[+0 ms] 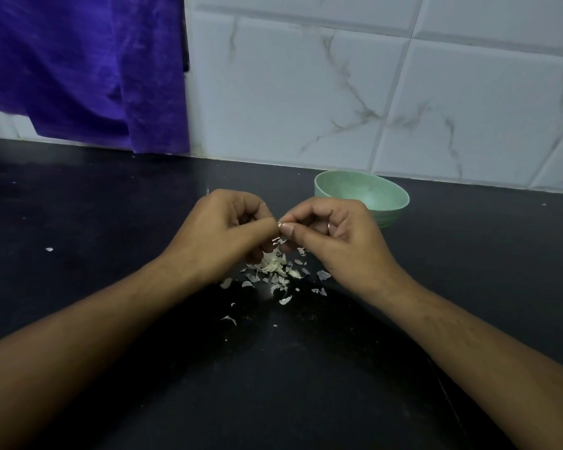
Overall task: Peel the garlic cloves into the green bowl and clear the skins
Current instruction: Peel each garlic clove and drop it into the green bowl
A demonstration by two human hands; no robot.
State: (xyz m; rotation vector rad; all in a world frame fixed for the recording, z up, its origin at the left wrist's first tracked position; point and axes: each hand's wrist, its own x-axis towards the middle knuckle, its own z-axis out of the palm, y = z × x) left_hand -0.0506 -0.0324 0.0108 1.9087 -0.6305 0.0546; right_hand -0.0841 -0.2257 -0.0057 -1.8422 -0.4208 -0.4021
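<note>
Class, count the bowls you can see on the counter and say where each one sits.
1. A green bowl sits on the black counter near the tiled wall, just behind the right hand. The hand hides part of it; no other bowl shows.

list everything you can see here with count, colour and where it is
green bowl: one, pale green, on the countertop by the wall, just behind the right hand; what is inside cannot be told
garlic skins: many small flakes, whitish, piled on the countertop below the hands, with strays scattered nearer the camera and one off to the left
garlic clove: one, pale, mostly hidden, pinched between the fingertips of both hands
countertop: one, black
wall tiles: several, white with grey veining, behind the countertop
cloth: one, purple, hanging at upper left
ring: one, thin, silver, on a right-hand finger
left hand: grip closed on the clove
right hand: grip closed on the clove
</note>
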